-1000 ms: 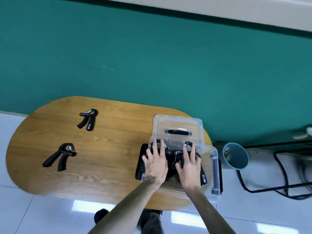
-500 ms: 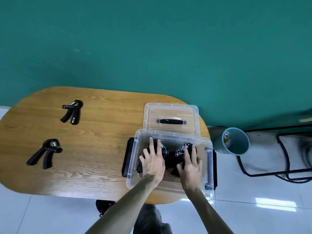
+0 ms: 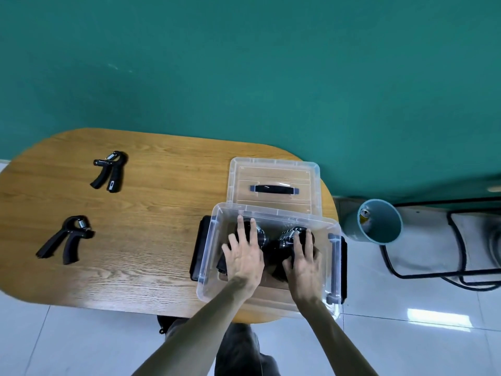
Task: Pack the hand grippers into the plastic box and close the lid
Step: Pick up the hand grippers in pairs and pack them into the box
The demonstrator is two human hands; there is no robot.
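A clear plastic box (image 3: 273, 213) stands open at the right end of the wooden table (image 3: 162, 213). Its clear lid (image 3: 273, 175) with a black handle lies flat just behind it. Both my hands are inside the box. My left hand (image 3: 244, 256) lies over one black hand gripper (image 3: 260, 236), and my right hand (image 3: 302, 264) covers a second hand gripper (image 3: 287, 236); their springs show past my fingertips. Two more black hand grippers lie on the table's left side, one at the back (image 3: 109, 170) and one nearer me (image 3: 66, 238).
A black flat tray (image 3: 199, 248) sticks out from under the box on both sides. Right of the table, a grey-blue bin (image 3: 379, 222) stands on the white floor beside a black metal frame (image 3: 447, 272). A green wall runs behind the table.
Both hands have gone down into the box with the two hand grippers, which now sit lower inside it. The camera view has shifted, so the table sits further right in the frame.
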